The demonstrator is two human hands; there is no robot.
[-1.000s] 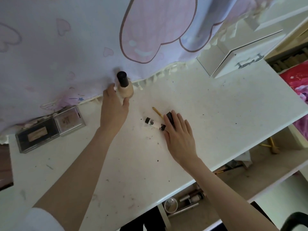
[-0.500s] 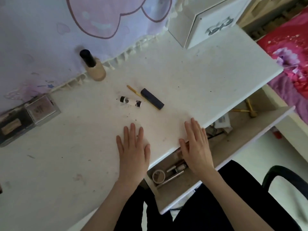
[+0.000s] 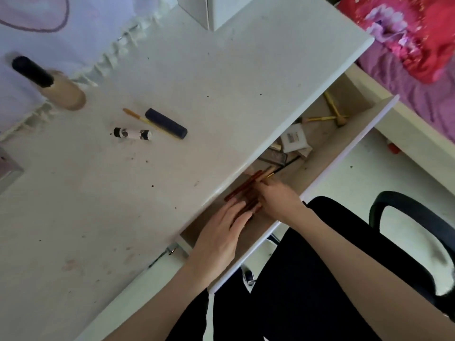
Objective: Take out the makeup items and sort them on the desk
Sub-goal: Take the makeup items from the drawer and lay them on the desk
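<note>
Both hands are down in the open drawer (image 3: 349, 148) under the white desk (image 3: 221, 77). My left hand (image 3: 221, 232) and my right hand (image 3: 278, 196) meet around a bundle of reddish-brown sticks (image 3: 242, 188); the left's fingers lie over it with the thumb beneath, the right's fingertips curl on it beside a thin gold-tipped brush (image 3: 270, 173). On the desk lie a beige foundation bottle (image 3: 65, 96) with a black cap, a white tube (image 3: 133, 134), a dark blue tube (image 3: 166, 123) and a thin yellow wand (image 3: 138, 116).
More drawer contents sit further right: white packets (image 3: 294, 139) and yellow wooden sticks (image 3: 330, 112). A palette corner (image 3: 7, 168) shows at the left edge. A white drawer box (image 3: 216, 11) stands at the desk's back, a black chair (image 3: 406, 217) at right.
Both hands left the desk top and went into the drawer, where they took hold of the brown sticks. The view tilted down and right.
</note>
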